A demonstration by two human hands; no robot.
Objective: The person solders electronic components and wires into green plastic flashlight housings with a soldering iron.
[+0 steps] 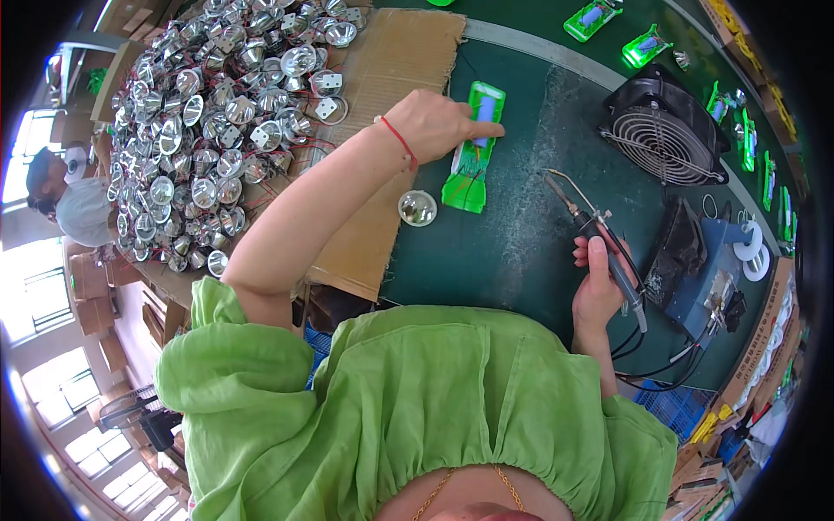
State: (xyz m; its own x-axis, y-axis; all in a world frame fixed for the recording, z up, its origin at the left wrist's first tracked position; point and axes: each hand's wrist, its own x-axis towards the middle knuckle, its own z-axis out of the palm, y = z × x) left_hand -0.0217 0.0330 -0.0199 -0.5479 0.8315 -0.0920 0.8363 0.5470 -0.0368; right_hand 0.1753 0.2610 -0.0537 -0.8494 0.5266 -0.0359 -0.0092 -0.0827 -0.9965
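Observation:
A green plastic flashlight housing (465, 194) lies on the dark green bench, with a blue cylindrical battery (485, 108) and thin red wires in it. Across its middle reaches my left hand (427, 127), index finger stretched over the battery and the other fingers curled at the housing's left side. My right hand (598, 283) grips a soldering iron (584, 222) by its dark handle; a thin solder guide runs alongside. The iron's tip points up and left, apart from the housing. Just left of the housing's lower end rests a silver reflector cup (418, 208).
Many wired silver reflectors (234, 113) are heaped at left, beside a cardboard sheet (421, 56). A black fan (665, 130) and a blue soldering unit (705, 273) stand at right. Several green housings (645, 46) line the far right edge. Another person (82, 200) is at far left.

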